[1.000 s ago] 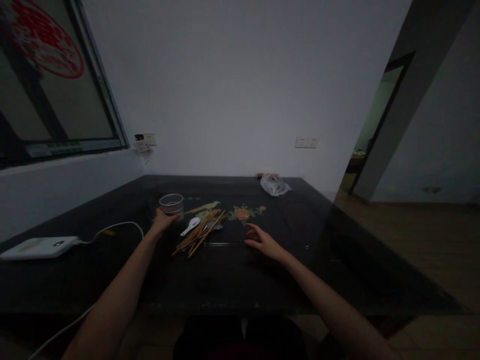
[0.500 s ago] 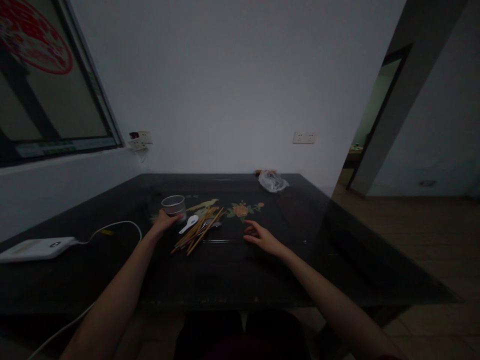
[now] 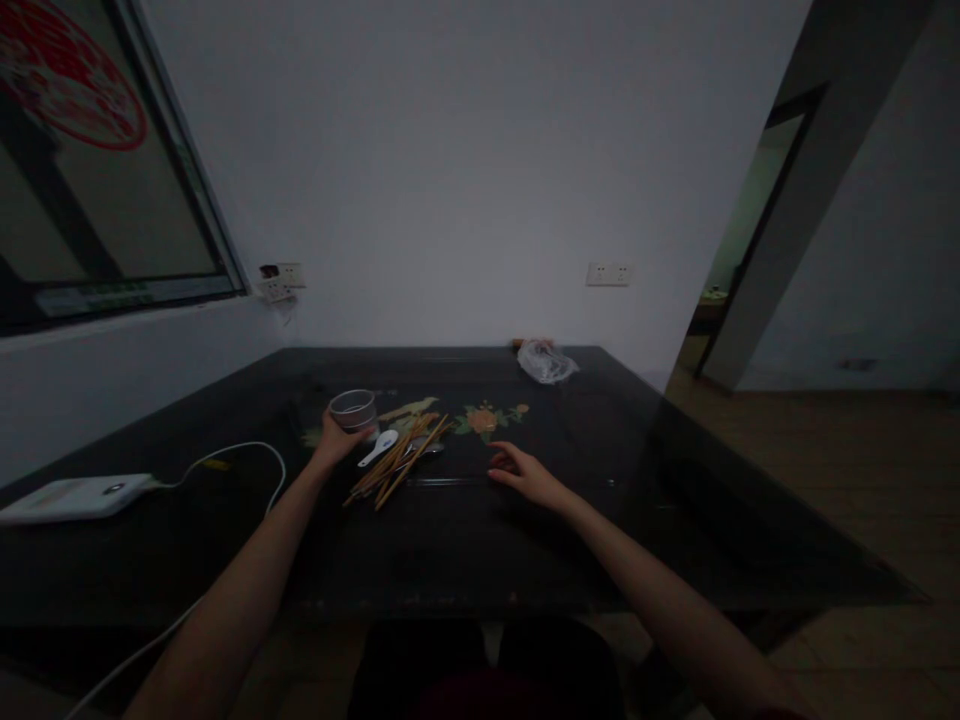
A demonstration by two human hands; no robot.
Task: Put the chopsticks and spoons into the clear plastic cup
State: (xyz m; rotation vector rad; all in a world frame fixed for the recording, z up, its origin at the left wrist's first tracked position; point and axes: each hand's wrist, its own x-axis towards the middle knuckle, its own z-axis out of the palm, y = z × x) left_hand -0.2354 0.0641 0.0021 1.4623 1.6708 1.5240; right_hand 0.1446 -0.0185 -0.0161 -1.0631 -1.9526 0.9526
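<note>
My left hand (image 3: 334, 441) is closed round a small round metal cup (image 3: 353, 408) standing on the dark table (image 3: 465, 545). Just right of the cup lie a white ceramic spoon (image 3: 378, 449), a loose bundle of wooden chopsticks (image 3: 395, 463) and a metal spoon (image 3: 427, 450) partly under them. My right hand (image 3: 523, 472) rests on the table right of the chopsticks, fingers spread and loosely curved, holding nothing. A painted flower and bird pattern (image 3: 484, 418) decorates the tabletop beyond the hands.
A white flat device (image 3: 75, 496) with a white cable (image 3: 247, 450) lies at the table's left. A crumpled clear plastic bag (image 3: 547, 362) sits at the far edge by the wall. A window is at the left, a doorway at the right.
The view shifted slightly down and left. My left hand tightened on the cup, which now looks lifted or tilted a little. My right hand stayed in place.
</note>
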